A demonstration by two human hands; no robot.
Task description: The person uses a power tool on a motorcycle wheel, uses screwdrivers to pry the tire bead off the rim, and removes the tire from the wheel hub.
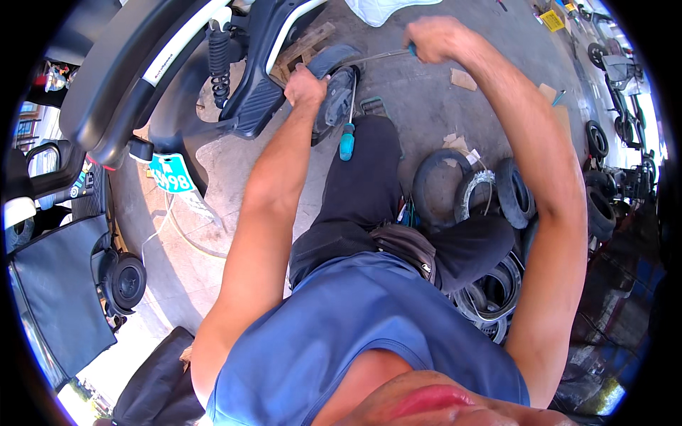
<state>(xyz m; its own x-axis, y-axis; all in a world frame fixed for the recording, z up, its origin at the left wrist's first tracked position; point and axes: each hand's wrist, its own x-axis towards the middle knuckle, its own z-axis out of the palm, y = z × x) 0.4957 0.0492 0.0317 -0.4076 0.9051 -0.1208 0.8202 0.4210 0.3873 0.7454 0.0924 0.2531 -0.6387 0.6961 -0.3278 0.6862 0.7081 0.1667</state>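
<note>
We see a small dark wheel point(335, 106) in the far middle of the scene, just beyond and left of the person's dark-trousered leg point(364, 160). The left hand point(305, 86) is at the wheel's left edge with its fingers curled inward; we cannot tell whether they grip the tyre or something hidden beneath them. Farther off and to the right, the right hand point(437, 39) has its fingers wrapped round the teal handle of a long, thin tool point(383, 55), whose shaft runs left to the wheel's far part. We also see a teal-handled screwdriver point(347, 142), its handle toward the near side and its shaft reaching the wheel's right side. A black-and-white scooter point(249, 106) stands on the far left, with a wooden pallet point(307, 47) beside it. Right of the leg, we see loose tyres point(515, 192) grouped on the floor point(426, 106), and a cardboard piece point(463, 79) lies farther off.
</note>
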